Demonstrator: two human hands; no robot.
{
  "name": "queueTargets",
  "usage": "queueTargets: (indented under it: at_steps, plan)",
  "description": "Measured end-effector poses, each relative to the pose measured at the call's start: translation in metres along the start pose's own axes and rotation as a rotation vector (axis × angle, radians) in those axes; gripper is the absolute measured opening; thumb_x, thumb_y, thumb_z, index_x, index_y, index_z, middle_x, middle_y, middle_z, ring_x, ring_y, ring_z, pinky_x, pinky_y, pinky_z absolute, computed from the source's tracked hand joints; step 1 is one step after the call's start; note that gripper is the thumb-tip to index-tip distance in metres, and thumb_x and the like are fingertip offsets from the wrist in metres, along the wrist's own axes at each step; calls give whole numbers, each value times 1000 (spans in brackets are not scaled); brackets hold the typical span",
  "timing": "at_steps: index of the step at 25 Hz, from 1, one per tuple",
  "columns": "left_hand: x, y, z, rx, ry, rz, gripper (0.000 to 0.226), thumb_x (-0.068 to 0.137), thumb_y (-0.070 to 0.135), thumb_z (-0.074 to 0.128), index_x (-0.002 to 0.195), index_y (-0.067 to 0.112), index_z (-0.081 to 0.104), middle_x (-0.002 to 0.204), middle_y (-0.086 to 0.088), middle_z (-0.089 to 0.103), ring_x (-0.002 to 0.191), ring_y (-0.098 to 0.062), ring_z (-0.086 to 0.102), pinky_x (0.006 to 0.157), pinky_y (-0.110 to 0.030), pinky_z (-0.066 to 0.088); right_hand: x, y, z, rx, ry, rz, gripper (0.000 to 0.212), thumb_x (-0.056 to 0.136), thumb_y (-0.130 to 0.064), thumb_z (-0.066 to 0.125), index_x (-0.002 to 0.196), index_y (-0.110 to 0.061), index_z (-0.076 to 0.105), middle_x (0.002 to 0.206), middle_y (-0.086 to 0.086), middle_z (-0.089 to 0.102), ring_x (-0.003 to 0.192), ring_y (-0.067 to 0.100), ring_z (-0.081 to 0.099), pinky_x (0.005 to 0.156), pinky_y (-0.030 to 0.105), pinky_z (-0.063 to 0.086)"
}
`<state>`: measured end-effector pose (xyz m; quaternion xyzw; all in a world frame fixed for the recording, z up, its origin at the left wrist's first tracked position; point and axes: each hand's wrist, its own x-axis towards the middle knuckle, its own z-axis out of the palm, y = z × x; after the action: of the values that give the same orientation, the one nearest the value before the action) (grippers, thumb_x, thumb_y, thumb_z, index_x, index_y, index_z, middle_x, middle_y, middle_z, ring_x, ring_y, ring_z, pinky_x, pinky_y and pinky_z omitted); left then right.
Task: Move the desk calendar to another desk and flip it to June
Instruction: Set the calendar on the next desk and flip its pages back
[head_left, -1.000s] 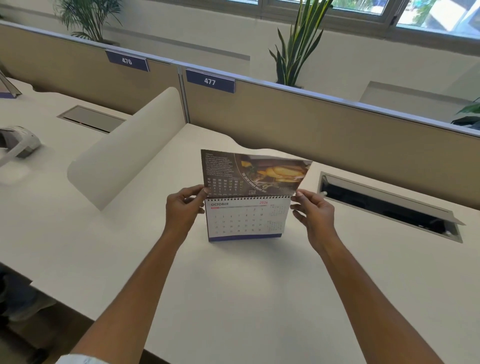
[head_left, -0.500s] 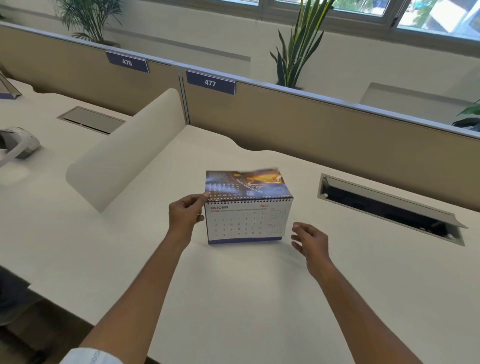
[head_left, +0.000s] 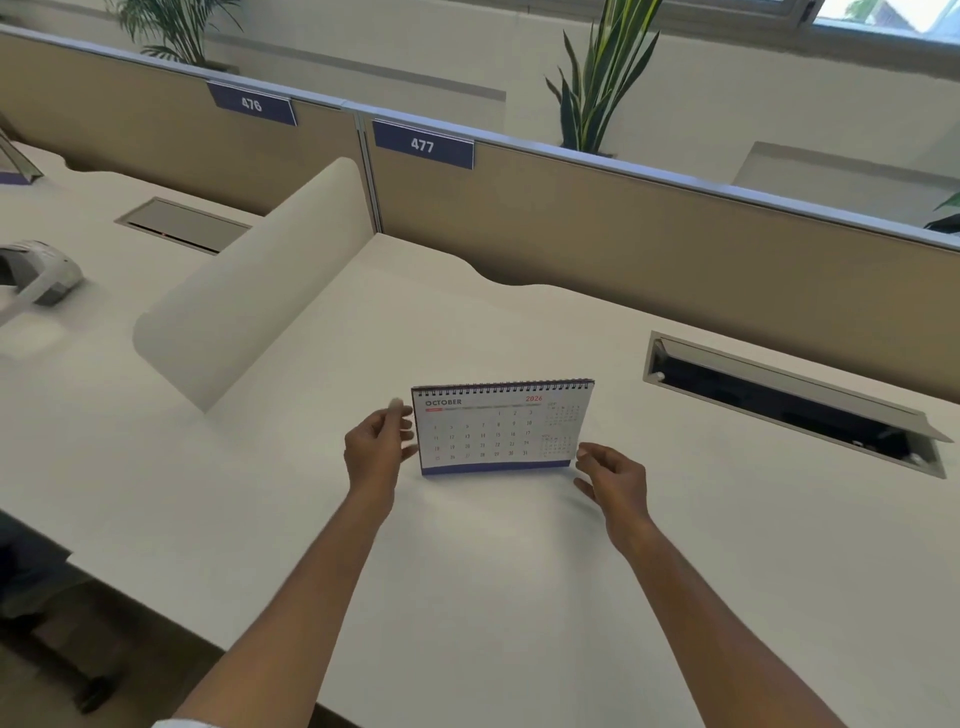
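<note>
White desk (head_left: 493, 597): upright calendar (head_left: 498, 428) between both open hands' grip.

Desk calendar (head_left: 498, 428) upright on desk (head_left: 467, 597), showing October

The white laminate desk surface (head_left: 467, 597) is carrying a white spiral-bound desk calendar (head_left: 501, 428), which is standing upright and showing its October page. A rectangular metal-framed cable hatch (head_left: 789, 402) is sitting recessed to the right, lid raised. A curved white divider panel (head_left: 249, 291) is rising at the left edge.
</note>
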<state>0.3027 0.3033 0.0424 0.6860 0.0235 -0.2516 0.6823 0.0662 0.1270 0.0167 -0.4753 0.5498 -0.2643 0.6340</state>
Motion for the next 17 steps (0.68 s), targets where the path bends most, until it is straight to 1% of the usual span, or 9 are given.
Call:
queueTargets:
  at_steps: [1, 2, 4, 7, 9, 11, 13, 16, 17]
  plan:
    - [-4, -12, -3, 69, 20, 15, 18, 99, 29, 67, 93, 15, 77, 91, -6, 74, 83, -22, 69, 68, -33, 60, 0, 1, 1, -2, -3, -5, 20, 97, -10, 69, 116, -3, 73, 120, 12, 72, 111, 30, 69, 95, 44, 60]
    - [-9, -24, -7, 136, 25, 26, 12, 100, 24, 66, 97, 18, 76, 99, -7, 76, 86, -21, 70, 71, -34, 60, 0, 2, 2, -5, -5, -10, 20, 97, -10, 70, 115, -3, 74, 120, 12, 73, 111, 30, 69, 94, 43, 61]
    - [-18, -41, -12, 237, 6, 18, 12, 99, 19, 66, 104, 25, 76, 107, -3, 78, 83, -10, 71, 78, -37, 63, 0, 3, 3, -12, -11, -23, 20, 96, -10, 70, 114, -4, 75, 119, 11, 73, 110, 30, 70, 94, 42, 61]
    - [-30, -53, -15, 300, -30, -5, 25, 97, 19, 67, 120, 25, 75, 94, 11, 77, 75, -3, 69, 87, -46, 64, 0, 6, 3, -17, -10, -25, 20, 95, -10, 71, 114, -4, 74, 119, 12, 73, 109, 30, 70, 94, 43, 61]
    - [-36, -57, -14, 320, -44, 0, 32, 97, 17, 67, 127, 23, 74, 90, 12, 75, 75, -4, 70, 88, -47, 63, -1, 7, 3, -18, -7, -22, 22, 94, -10, 73, 115, -3, 74, 119, 12, 73, 109, 30, 71, 95, 44, 61]
    - [-41, -58, -14, 348, -57, 36, 31, 95, 15, 69, 125, 25, 75, 97, 5, 79, 83, -9, 74, 89, -45, 62, -1, 9, 3, -12, -6, -29, 23, 93, -10, 74, 115, -3, 74, 117, 12, 74, 108, 30, 71, 94, 44, 61]
    - [-43, -59, -14, 378, -29, 71, 26, 92, 17, 74, 117, 24, 78, 102, 2, 81, 90, -12, 75, 90, -43, 62, -3, 9, 2, -12, 6, -47, 20, 92, -8, 76, 111, -5, 75, 113, 11, 74, 106, 30, 71, 93, 43, 61]
    - [-47, -58, -15, 372, 46, 92, 9, 84, 25, 84, 91, 27, 79, 87, 6, 79, 87, -14, 75, 83, -35, 60, -4, 10, 0, -10, 28, -67, 11, 88, -5, 78, 97, -10, 75, 104, 11, 76, 101, 30, 72, 93, 43, 61]
    - [-48, -57, -16, 364, 51, 89, 10, 81, 27, 87, 84, 30, 78, 82, 8, 78, 84, -16, 75, 80, -33, 59, -5, 10, -1, -5, 27, -71, 11, 87, -4, 79, 94, -11, 75, 102, 11, 76, 100, 30, 71, 93, 43, 61]
